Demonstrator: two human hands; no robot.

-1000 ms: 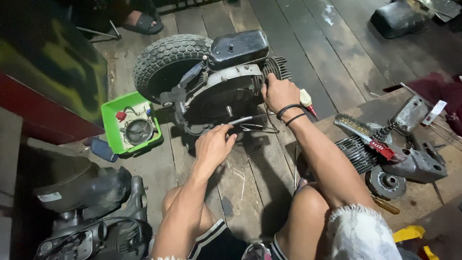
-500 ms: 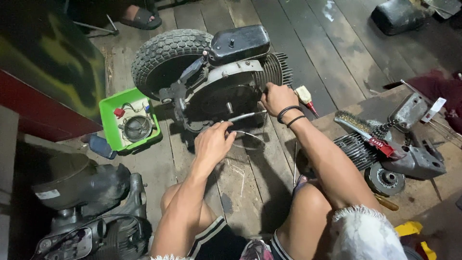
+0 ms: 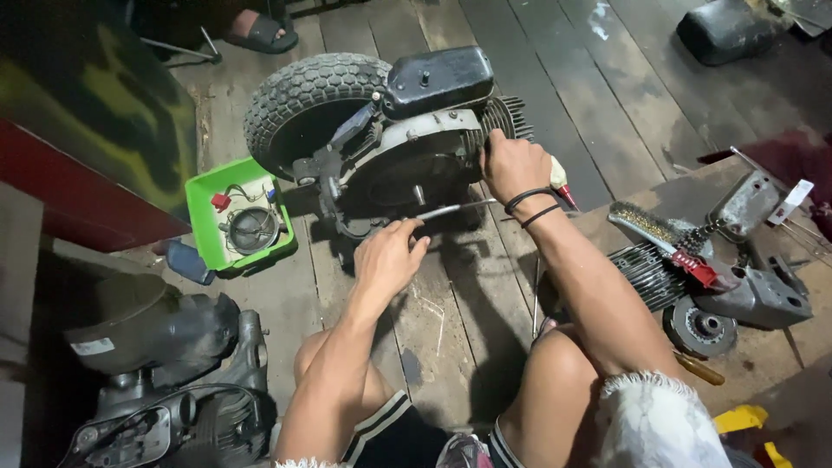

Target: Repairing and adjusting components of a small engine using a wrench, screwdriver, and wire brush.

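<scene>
Still braced with the right hand (image 3: 513,165) clamped on the right side of the engine (image 3: 416,147) by the tyre (image 3: 303,100), left hand (image 3: 386,260) now closed on the metal rod (image 3: 455,209) beneath, hands apart.

- Right hand (image 3: 513,165) covers part of the engine's (image 3: 407,147) finned cylinder; its fingertips are lost against the casing, so the grip can't be read.
- Left hand (image 3: 386,257) closes round the near end of a thin metal rod (image 3: 455,209); that end is hidden in the fingers.
- Red-tipped tool (image 3: 562,185) sits behind the right wrist, mostly hidden.
- Small parts in the green tray (image 3: 201,227): too small to tell apart.
- Sandal (image 3: 264,33) at top edge, wearer cut off by frame.
- Dark seat-like item (image 3: 732,30) top right, cropped.
- Second motor unit (image 3: 165,381) bottom left, in shadow, cut by lower edge.
- Yellow object (image 3: 741,422) bottom right, partly out of frame.
</scene>
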